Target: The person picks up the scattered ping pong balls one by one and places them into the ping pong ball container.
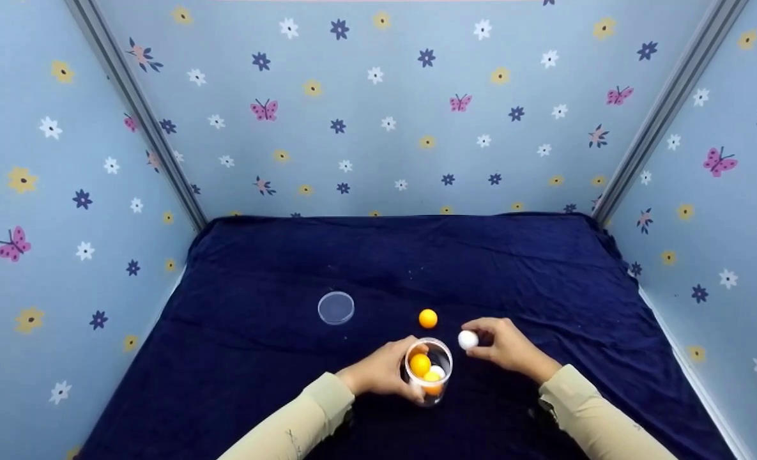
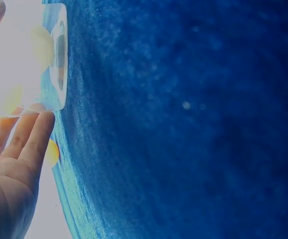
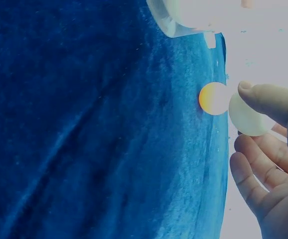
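My left hand [image 1: 384,369] grips a clear plastic jar [image 1: 430,400] around its side, with the open mouth facing up. Inside the jar lie orange balls [image 1: 420,365] and a white ball [image 1: 437,371]. Just right of the jar, my right hand [image 1: 504,345] pinches another white ball [image 1: 468,340] between thumb and fingers; the right wrist view shows this white ball [image 3: 251,115] up close. A loose orange ball [image 1: 428,318] rests on the cloth beyond the jar. In the left wrist view the jar [image 2: 59,59] is washed out by glare, with fingers along its side.
A round clear lid [image 1: 336,308] lies on the dark blue cloth [image 1: 263,268] to the left of the loose orange ball. Flower-patterned walls [image 1: 404,96] enclose the table at the back and on both sides. The cloth has wrinkles toward the right.
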A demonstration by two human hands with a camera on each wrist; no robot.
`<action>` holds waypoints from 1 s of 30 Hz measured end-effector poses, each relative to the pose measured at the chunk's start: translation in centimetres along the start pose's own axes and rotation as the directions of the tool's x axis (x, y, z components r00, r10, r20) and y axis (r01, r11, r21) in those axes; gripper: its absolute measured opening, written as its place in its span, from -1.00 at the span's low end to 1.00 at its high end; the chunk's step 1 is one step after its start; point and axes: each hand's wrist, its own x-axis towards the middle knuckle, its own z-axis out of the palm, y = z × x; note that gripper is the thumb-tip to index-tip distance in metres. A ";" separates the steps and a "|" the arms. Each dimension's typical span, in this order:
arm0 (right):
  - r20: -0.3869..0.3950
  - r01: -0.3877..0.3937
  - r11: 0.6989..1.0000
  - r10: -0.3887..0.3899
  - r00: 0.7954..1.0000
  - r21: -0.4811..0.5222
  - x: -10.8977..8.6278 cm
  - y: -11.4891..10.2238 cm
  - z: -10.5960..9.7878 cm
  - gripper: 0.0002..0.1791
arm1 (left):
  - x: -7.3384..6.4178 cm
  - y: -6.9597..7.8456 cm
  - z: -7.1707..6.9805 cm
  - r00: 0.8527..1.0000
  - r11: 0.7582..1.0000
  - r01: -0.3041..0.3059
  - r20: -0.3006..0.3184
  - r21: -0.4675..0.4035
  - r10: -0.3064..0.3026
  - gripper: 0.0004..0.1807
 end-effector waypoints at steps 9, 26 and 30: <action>-0.034 0.046 0.999 -0.046 0.998 0.000 0.4 -0.7 -0.1 -0.55 | 0.0 -0.1 0.0 1.000 1.000 0.000 0.000 0.012 0.000 -0.09; -0.073 0.115 0.993 -0.115 0.991 0.004 0.8 -2.4 -0.3 -0.55 | -0.1 0.0 0.0 1.000 1.000 0.013 -0.004 0.008 -0.013 -0.12; -0.089 0.139 0.990 -0.137 0.987 0.017 0.9 -3.2 -0.4 -0.56 | 0.0 -0.1 0.1 1.000 1.000 0.005 -0.007 0.016 -0.005 -0.12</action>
